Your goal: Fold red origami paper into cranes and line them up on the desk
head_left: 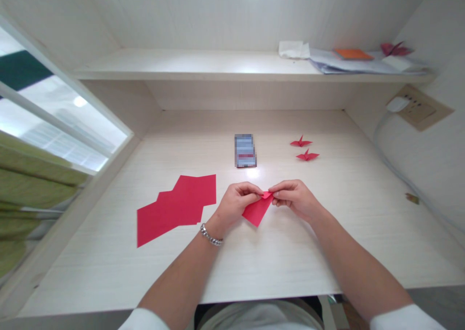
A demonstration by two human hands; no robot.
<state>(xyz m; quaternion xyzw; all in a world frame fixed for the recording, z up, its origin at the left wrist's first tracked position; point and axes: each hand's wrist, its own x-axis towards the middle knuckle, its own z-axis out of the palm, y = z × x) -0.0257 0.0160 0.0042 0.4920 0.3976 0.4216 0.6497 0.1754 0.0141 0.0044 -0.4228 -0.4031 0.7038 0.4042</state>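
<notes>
Folded red paper (pixel 257 210) pinched between both hands (pixel 238 202).

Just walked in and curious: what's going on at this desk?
A person at a pale desk is working a partly folded red paper with both hands. The left hand and right hand pinch its top corner between their fingertips. Flat red sheets lie to the left. A phone lies beyond the hands, and two small folded red figures sit farther back on the right.
</notes>
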